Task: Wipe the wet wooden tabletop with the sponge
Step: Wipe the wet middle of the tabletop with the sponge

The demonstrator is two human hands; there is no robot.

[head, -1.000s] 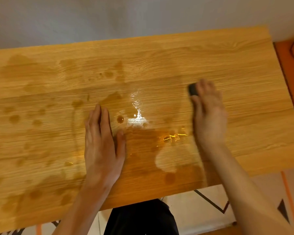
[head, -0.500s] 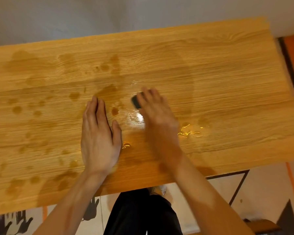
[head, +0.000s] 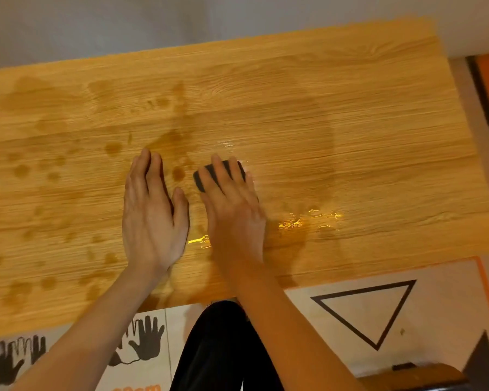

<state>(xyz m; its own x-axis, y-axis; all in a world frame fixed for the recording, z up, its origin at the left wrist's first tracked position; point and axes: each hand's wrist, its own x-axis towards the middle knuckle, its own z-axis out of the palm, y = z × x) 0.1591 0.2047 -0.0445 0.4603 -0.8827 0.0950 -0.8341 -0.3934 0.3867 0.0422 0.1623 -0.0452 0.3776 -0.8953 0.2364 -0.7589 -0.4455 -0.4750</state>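
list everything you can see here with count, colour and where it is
tabletop: 1, light wood grain, fills most of the view
wet patches: many, darker brown blots, mostly on the left half and centre of the tabletop
water glints: a few, bright, right of the right hand and between the two wrists
sponge: 1, dark grey, mid tabletop under the right hand's fingers
wall: 1, grey-white, behind the tabletop
floor mat: pale with a black triangle outline, below the near edge at right
hand prints: several, black, on the floor at lower left
dark trousers: black, bottom centre
left hand: 1, flat on the tabletop, fingers straight
right hand: 1, pressing the sponge down with straight fingers
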